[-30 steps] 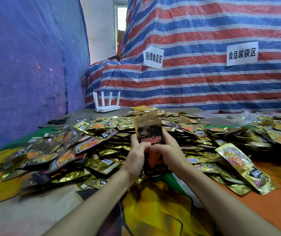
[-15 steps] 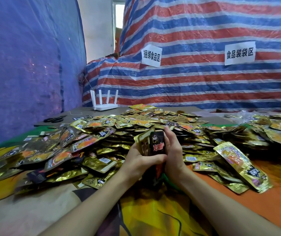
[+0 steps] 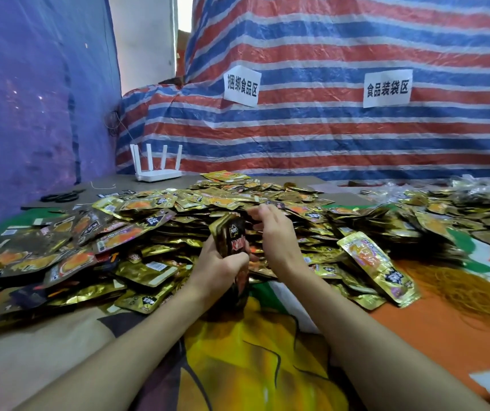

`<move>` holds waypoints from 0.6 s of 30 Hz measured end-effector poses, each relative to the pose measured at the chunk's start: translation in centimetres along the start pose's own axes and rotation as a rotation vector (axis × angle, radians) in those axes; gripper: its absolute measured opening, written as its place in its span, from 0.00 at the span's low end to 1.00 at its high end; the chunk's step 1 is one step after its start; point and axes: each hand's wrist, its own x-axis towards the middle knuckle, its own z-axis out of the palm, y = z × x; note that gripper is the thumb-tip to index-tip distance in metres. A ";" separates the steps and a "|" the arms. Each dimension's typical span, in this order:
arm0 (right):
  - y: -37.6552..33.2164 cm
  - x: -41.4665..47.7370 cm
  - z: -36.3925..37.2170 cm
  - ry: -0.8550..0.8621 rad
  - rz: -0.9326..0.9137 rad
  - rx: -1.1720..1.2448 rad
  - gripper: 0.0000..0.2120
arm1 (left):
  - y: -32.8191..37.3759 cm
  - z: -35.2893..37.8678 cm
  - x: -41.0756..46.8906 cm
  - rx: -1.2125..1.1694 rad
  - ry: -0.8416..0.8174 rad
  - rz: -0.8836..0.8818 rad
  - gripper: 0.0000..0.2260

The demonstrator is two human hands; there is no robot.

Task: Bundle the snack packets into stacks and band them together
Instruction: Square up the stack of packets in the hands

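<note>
**Fig. Squaring a stack before banding.** Your left hand point(image 3: 220, 268) grips the stack point(image 3: 231, 235) upright, with thumb and fingers wrapped round its lower half. The stack stands midway along the table's point(image 3: 445, 336) near edge, at the front of the pile point(image 3: 178, 203), and its lower end appears to rest on the cloth.

Your right hand point(image 3: 276, 235) hangs just beside the stack's top with its fingers loosely curled. Whether they pinch a band cannot be told.

To do the step well:
- Keep the left grip low and firm so the packets cannot fan.
- Tap the upper edges level with the right hand.
- Seat any band round the middle, where the foil is least likely to slip.

The packets look slick and springy, so a loose band would probably let them slide apart.

No container shows. All the packets lie loose on the cloth, from the left edge to the far right corner. A tangle of orange-brown strands point(image 3: 460, 292) near the right edge may be bands, but it is too blurred to confirm. Scissors point(image 3: 59, 197) and a router point(image 3: 157, 170) sit toward the far left corner.
</note>
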 end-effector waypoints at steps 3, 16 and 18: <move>-0.7 -0.6 -2.2 0.013 -0.034 -0.318 0.08 | 0.0 0.0 -0.2 -0.007 -0.072 -0.016 0.22; -5.6 -4.4 -22.0 -0.085 0.452 -1.605 0.09 | 1.2 1.4 -1.5 0.026 -0.217 0.161 0.26; -5.4 -5.4 -22.9 -0.181 0.609 -1.619 0.08 | 1.4 1.4 -1.6 0.025 -0.218 0.166 0.26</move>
